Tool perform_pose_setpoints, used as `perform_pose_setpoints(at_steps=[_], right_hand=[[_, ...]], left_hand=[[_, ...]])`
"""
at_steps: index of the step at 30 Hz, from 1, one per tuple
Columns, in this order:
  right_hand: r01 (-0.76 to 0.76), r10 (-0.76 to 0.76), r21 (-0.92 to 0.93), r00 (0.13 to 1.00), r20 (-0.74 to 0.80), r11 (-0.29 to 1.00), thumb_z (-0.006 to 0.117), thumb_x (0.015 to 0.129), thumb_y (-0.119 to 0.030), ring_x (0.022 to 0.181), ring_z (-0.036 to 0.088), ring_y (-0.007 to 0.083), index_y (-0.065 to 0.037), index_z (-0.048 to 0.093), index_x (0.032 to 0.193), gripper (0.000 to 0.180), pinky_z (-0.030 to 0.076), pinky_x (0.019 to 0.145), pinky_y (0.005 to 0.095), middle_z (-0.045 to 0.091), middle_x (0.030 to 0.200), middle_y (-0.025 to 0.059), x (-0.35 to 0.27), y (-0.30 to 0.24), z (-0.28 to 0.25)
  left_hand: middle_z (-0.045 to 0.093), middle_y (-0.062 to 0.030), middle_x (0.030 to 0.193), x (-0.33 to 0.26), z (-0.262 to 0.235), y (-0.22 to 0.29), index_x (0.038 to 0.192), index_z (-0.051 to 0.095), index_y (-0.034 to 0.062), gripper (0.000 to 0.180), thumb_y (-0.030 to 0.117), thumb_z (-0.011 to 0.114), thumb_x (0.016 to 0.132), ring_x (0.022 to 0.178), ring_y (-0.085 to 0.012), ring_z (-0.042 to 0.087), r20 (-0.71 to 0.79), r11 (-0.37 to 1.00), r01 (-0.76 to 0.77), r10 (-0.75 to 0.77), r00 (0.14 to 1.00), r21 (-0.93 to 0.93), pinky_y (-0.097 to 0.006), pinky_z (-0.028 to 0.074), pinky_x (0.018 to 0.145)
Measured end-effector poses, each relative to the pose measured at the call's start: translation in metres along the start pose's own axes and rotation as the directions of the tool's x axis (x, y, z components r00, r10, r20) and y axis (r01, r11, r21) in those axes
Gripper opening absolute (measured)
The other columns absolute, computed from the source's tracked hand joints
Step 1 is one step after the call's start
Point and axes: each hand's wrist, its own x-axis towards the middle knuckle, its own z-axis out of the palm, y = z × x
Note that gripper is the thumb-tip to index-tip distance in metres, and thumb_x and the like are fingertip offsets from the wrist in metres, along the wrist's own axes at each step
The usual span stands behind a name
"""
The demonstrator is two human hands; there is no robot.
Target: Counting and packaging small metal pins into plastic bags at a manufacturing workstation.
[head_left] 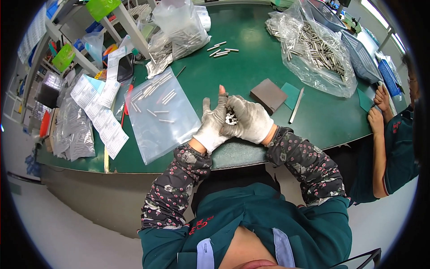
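Note:
A bundle of short metal pins (231, 118), seen end-on, is cupped between my two hands above the table's near edge. My left hand (211, 124), in a worn white glove with bare fingertips, closes on the bundle from the left. From the right, my gloved right hand (251, 119) wraps round the same pins, its fingers partly hidden. Left of my hands, a clear plastic bag (177, 130) lies flat with several loose pins (169, 97) on it. Just right of them rests a brown square block (268, 95).
A green sheet (291, 95) and a steel ruler (296, 106) lie beside the block. A large plastic bag of pins (320, 83) is at the far right, a filled bag (181, 27) at the back. Paper slips (107, 130) lie left. A co-worker's hands (377, 110) are at the right edge.

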Motion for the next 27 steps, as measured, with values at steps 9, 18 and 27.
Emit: perform_pose_setpoints(at_steps=[9, 18, 27], right_hand=[[0.126, -0.121, -0.082, 0.991, 0.06, 0.989, 0.06, 0.077, -0.047, 0.072, 0.06, 0.0324, -0.005, 0.048, 0.093, 0.047, 0.048, 0.057, 0.0411, 0.054, 0.084, 0.0154, -0.005, 0.005, -0.007], [0.159, -0.156, -0.067, 0.987, 0.039, 0.985, 0.059, 0.08, -0.036, 0.07, 0.059, 0.0324, -0.006, 0.052, 0.088, 0.031, 0.048, 0.058, 0.0411, 0.055, 0.087, 0.0143, -0.004, 0.008, -0.01], [0.073, -0.102, -0.135, 0.969, -0.227, 0.988, 0.06, 0.079, -0.022, 0.059, 0.058, 0.0277, -0.008, 0.052, 0.075, 0.017, 0.046, 0.05, 0.0378, 0.053, 0.067, 0.0099, 0.0, 0.006, -0.013]], left_hand=[[0.052, 0.0025, 0.121, -0.006, 0.002, 0.022, 0.14, 0.022, 0.0193, 0.063, 0.052, 0.042, 0.09, 0.121, -0.0129, 0.04, -0.119, 0.981, -0.196, 0.195, 0.973, 0.008, -0.055, 0.0, 0.108], [0.032, -0.014, 0.141, 0.002, -0.015, 0.035, 0.139, 0.025, 0.0025, 0.102, 0.065, 0.058, 0.065, 0.135, -0.0334, 0.02, 0.031, 0.628, 0.05, -0.118, 0.993, 0.776, -0.058, 0.006, 0.106], [0.031, -0.0163, 0.141, -0.001, -0.017, 0.035, 0.136, 0.03, 0.0002, 0.104, 0.066, 0.061, 0.062, 0.134, -0.0339, 0.021, -0.038, 0.666, 0.099, -0.106, 0.994, 0.74, -0.057, 0.009, 0.106]])
